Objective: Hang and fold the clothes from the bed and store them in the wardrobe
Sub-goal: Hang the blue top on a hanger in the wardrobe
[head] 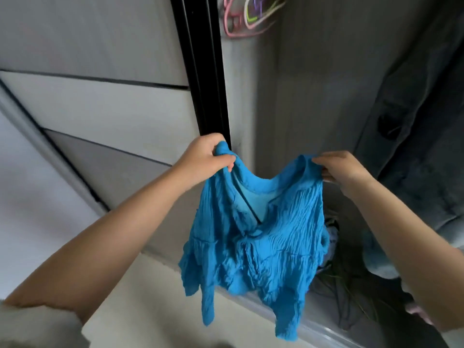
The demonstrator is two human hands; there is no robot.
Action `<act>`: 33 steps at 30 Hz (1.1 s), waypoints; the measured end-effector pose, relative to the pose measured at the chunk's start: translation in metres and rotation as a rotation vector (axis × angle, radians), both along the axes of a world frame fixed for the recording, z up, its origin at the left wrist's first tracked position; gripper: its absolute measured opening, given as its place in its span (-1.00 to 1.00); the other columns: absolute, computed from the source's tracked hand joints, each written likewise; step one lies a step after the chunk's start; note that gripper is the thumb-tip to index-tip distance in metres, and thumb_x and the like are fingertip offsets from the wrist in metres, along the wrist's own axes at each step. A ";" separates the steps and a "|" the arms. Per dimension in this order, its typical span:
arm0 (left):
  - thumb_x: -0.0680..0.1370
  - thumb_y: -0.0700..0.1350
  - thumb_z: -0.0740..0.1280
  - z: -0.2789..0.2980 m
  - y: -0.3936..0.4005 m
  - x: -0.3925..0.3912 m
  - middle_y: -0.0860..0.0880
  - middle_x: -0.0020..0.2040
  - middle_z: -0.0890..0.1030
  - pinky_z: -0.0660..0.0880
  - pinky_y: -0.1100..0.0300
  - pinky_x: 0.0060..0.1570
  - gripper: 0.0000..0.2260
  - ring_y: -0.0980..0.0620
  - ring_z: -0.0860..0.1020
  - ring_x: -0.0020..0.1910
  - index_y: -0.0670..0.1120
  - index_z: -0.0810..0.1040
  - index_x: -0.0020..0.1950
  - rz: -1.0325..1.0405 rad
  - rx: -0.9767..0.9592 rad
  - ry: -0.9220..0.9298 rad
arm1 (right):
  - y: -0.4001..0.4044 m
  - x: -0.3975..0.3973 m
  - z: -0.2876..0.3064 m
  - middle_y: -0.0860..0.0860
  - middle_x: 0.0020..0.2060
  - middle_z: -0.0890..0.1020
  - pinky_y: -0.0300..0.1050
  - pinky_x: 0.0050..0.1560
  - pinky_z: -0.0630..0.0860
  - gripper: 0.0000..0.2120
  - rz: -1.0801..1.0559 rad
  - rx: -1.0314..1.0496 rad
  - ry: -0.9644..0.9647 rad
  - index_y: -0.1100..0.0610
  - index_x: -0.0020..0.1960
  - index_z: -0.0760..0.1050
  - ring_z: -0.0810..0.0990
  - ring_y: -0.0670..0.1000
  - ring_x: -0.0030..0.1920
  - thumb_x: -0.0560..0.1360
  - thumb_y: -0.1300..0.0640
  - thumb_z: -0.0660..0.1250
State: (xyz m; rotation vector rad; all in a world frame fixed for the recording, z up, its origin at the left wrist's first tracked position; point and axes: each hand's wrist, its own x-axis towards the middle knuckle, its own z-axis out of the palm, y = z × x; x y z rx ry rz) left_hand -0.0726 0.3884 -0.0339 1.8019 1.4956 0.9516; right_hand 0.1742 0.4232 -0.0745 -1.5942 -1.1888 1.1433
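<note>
The blue top (251, 234) hung between my two grips and blocked the low middle of the wardrobe opening. Dark hanging clothes (411, 136) filled its right side, and a heap of garments (334, 280) lay on its floor. Open room remained above, beneath the coloured hangers (247, 16).

The hangers (247, 15) at the top of the wardrobe (313, 84) were smeared by motion blur and cut off by the upper edge of the view, so neither their number nor what they hung from could be told. The blue top (253, 237) hid the fingertips of the left hand (208, 158) inside its bunched shoulder and covered most of the heap of clothes (336, 280) on the wardrobe floor, whose separate pieces could not be made out. The dark hanging garment (411, 136) ran off the right edge, and its kind stayed unclear.
</note>
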 end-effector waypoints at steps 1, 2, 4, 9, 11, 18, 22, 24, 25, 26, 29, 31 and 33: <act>0.42 -0.27 0.35 0.009 0.012 0.002 0.03 -0.43 0.52 0.35 0.28 -0.34 -0.79 0.21 0.42 -0.44 -0.12 0.37 -0.36 0.010 0.074 0.050 | 0.006 -0.004 0.006 0.13 -0.17 0.52 -0.21 -0.26 0.39 -0.71 -0.003 0.003 -0.094 0.44 0.14 0.46 0.47 0.02 -0.26 0.52 0.24 0.26; 0.44 -0.28 0.33 0.020 0.024 0.004 0.03 -0.44 0.50 0.31 0.33 -0.41 -0.80 0.24 0.38 -0.50 -0.16 0.38 -0.35 0.020 0.151 0.079 | 0.013 -0.007 0.013 0.12 -0.21 0.50 -0.19 -0.29 0.35 -0.72 -0.004 0.008 -0.202 0.44 0.10 0.47 0.44 0.01 -0.30 0.52 0.24 0.25; 0.45 -0.25 0.33 0.039 0.043 0.006 0.01 -0.44 0.48 0.29 0.29 -0.42 -0.84 0.19 0.37 -0.50 -0.27 0.43 -0.29 0.038 0.257 0.082 | 0.023 -0.014 0.029 0.13 -0.21 0.49 -0.14 -0.24 0.32 -0.74 -0.001 0.022 -0.406 0.42 0.05 0.51 0.44 0.05 -0.24 0.51 0.21 0.24; 0.20 -0.15 0.31 0.083 0.067 0.015 -0.08 -0.45 0.40 0.23 0.21 -0.41 -0.85 0.01 0.34 -0.45 -0.14 0.35 -0.48 0.032 0.205 -0.213 | 0.054 -0.032 0.078 0.18 -0.34 0.48 -0.07 -0.25 0.34 -0.70 -0.038 0.258 -0.606 0.33 -0.26 0.47 0.45 0.08 -0.22 0.54 0.14 0.23; 0.18 -0.14 0.29 0.093 0.069 0.015 -0.13 -0.40 0.42 0.26 0.19 -0.35 -0.88 0.00 0.38 -0.39 -0.12 0.36 -0.49 0.030 0.190 -0.245 | 0.065 -0.045 0.103 0.07 -0.39 0.46 -0.15 -0.28 0.32 -0.69 -0.017 0.398 -0.329 0.20 -0.33 0.44 0.41 -0.03 -0.32 0.55 0.11 0.23; 0.48 -0.31 0.31 0.103 0.072 0.012 -0.11 -0.39 0.56 0.52 -0.03 -0.09 -0.79 -0.10 0.55 -0.28 -0.18 0.43 -0.36 -0.010 0.095 -0.375 | 0.121 -0.095 0.185 0.00 -0.38 0.43 -0.13 -0.29 0.32 -0.63 -0.041 0.588 -0.161 0.07 -0.38 0.33 0.40 -0.05 -0.35 0.48 -0.12 0.28; 0.50 -0.32 0.27 0.103 0.070 0.011 0.01 -0.49 0.56 0.50 0.23 -0.31 -0.85 0.06 0.56 -0.44 -0.24 0.46 -0.28 -0.033 0.076 -0.396 | 0.143 -0.102 0.209 -0.03 -0.41 0.43 -0.27 -0.43 0.27 -0.62 -0.066 0.558 -0.213 0.07 -0.37 0.33 0.39 -0.10 -0.44 0.45 -0.15 0.31; 0.51 -0.33 0.26 0.104 0.069 0.011 0.03 -0.49 0.56 0.51 0.25 -0.35 -0.89 0.09 0.56 -0.46 -0.22 0.47 -0.22 -0.018 0.086 -0.382 | 0.146 -0.105 0.217 -0.01 -0.45 0.44 -0.30 -0.56 0.29 -0.65 -0.028 0.527 -0.235 0.10 -0.37 0.34 0.41 -0.13 -0.57 0.47 -0.07 0.33; 0.50 -0.34 0.26 0.104 0.070 0.010 0.03 -0.50 0.57 0.51 0.23 -0.32 -0.87 0.06 0.56 -0.44 -0.22 0.47 -0.24 -0.002 0.098 -0.370 | 0.145 -0.108 0.219 0.00 -0.49 0.45 -0.33 -0.60 0.29 -0.67 -0.006 0.514 -0.248 0.12 -0.38 0.34 0.40 -0.15 -0.65 0.48 0.02 0.32; 0.50 -0.34 0.25 0.105 0.071 0.009 0.02 -0.50 0.57 0.52 0.19 -0.29 -0.87 0.04 0.57 -0.42 -0.24 0.48 -0.25 0.010 0.113 -0.360 | 0.145 -0.111 0.220 -0.01 -0.57 0.45 -0.34 -0.62 0.31 -0.69 0.007 0.509 -0.263 0.14 -0.39 0.34 0.37 -0.17 -0.72 0.49 0.10 0.30; 0.50 -0.34 0.24 0.105 0.069 0.012 -0.09 -0.39 0.58 0.53 0.10 -0.19 -0.91 -0.03 0.57 -0.36 -0.31 0.53 -0.08 0.029 0.131 -0.345 | 0.144 -0.110 0.222 0.01 -0.61 0.44 -0.26 -0.60 0.38 -0.72 -0.058 0.516 -0.329 0.16 -0.39 0.31 0.37 -0.14 -0.75 0.49 0.23 0.21; 0.51 -0.33 0.24 0.104 0.068 0.013 -0.18 -0.31 0.57 0.50 0.07 -0.17 -0.91 -0.04 0.57 -0.35 -0.25 0.52 -0.05 0.036 0.126 -0.333 | 0.140 -0.105 0.222 0.03 -0.63 0.45 -0.22 -0.54 0.46 -0.74 -0.134 0.529 -0.417 0.17 -0.38 0.33 0.44 -0.09 -0.69 0.49 0.25 0.15; 0.50 -0.30 0.26 0.100 0.071 0.012 -0.22 -0.24 0.51 0.43 0.06 -0.20 -0.92 -0.04 0.55 -0.33 -0.17 0.50 -0.05 0.048 0.127 -0.329 | 0.136 -0.099 0.224 0.05 -0.54 0.60 -0.12 -0.19 0.56 -0.82 -0.176 0.545 -0.540 0.26 -0.25 0.46 0.61 0.03 -0.38 0.47 0.27 0.14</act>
